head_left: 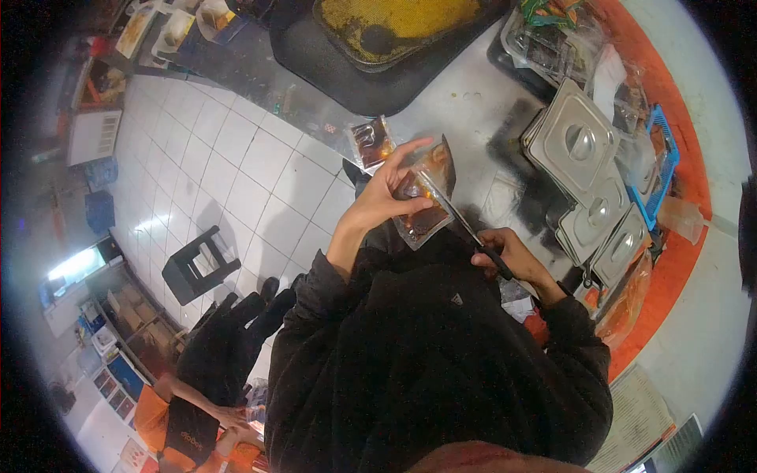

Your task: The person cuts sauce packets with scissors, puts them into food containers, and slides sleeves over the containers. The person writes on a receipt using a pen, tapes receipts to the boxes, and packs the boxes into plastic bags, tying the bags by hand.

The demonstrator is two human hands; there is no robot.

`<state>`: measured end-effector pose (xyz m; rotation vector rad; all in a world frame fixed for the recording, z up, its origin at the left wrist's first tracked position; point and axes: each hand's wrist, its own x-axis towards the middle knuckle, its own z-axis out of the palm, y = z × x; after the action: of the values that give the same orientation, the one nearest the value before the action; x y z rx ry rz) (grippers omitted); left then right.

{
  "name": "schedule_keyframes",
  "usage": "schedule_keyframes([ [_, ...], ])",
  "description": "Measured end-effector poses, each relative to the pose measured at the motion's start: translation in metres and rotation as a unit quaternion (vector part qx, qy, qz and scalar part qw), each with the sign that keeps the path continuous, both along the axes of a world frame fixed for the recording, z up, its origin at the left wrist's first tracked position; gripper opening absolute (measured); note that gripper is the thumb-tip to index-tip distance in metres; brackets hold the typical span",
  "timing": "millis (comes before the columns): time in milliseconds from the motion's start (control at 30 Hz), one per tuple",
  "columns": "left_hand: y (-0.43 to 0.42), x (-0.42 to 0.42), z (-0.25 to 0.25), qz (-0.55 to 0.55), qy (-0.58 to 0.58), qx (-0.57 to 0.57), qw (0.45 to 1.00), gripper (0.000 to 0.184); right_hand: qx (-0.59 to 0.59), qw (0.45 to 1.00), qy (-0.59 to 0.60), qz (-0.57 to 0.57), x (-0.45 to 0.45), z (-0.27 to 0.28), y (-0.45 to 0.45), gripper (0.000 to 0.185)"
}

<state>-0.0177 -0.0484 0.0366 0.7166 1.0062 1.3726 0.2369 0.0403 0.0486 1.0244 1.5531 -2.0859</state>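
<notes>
My left hand (380, 197) pinches a clear plastic packet of dark brown sauce (415, 221) between thumb and fingers, the index finger stretched out above it. In my right hand (512, 254) is a knife (467, 224) with a black handle, its narrow metal blade pointing up and left. The blade lies across the front of the packet; whether it has cut the film I cannot tell. Just beyond my left hand, a second sauce packet (371, 143) lies at the edge of the metal table (465, 102).
Black trays (331, 71) at the back hold a yellow mesh-like layer. Steel container lids (572, 142) are stacked at right, beside a blue basket (662, 169) and plastic bags. A black stool (201, 266) stands on the tiled floor, left. A person in orange (154, 418) is at lower left.
</notes>
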Motion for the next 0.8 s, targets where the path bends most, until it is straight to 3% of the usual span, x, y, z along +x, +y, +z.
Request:
schedule_keyframes([
  [67, 0.002, 0.002, 0.000, -0.038, -0.038, -0.023, 0.998, 0.086, -0.019, 0.996, 0.072, -0.043, 0.004, -0.013, -0.006, 0.036],
  [167, 0.003, 0.008, -0.012, -0.025, 0.018, -0.006, 1.000, 0.088, -0.016, 0.999, 0.031, -0.037, -0.002, -0.010, -0.005, 0.035],
  [300, 0.003, 0.012, -0.022, -0.037, -0.006, -0.017, 0.999, 0.091, -0.029, 0.998, 0.042, -0.033, -0.004, -0.015, -0.005, 0.036],
  [367, 0.003, 0.019, -0.037, -0.067, 0.075, 0.004, 0.995, 0.094, -0.034, 0.993, 0.084, -0.075, -0.007, -0.023, -0.010, 0.038],
  [467, 0.004, 0.021, -0.046, -0.042, 0.012, -0.026, 0.999, 0.097, -0.057, 0.997, 0.019, -0.044, -0.008, -0.031, -0.002, 0.042],
  [567, 0.005, 0.024, -0.053, -0.043, -0.054, -0.036, 0.997, 0.097, -0.067, 0.991, 0.077, -0.084, -0.006, -0.043, -0.007, 0.043],
  [667, 0.007, 0.025, -0.062, -0.114, 0.030, -0.036, 0.992, 0.096, -0.056, 0.991, 0.077, -0.098, -0.015, -0.044, -0.006, 0.042],
  [800, 0.005, 0.028, -0.064, -0.085, 0.013, -0.064, 0.994, 0.095, -0.087, 0.994, 0.016, -0.069, -0.021, -0.043, 0.004, 0.040],
])
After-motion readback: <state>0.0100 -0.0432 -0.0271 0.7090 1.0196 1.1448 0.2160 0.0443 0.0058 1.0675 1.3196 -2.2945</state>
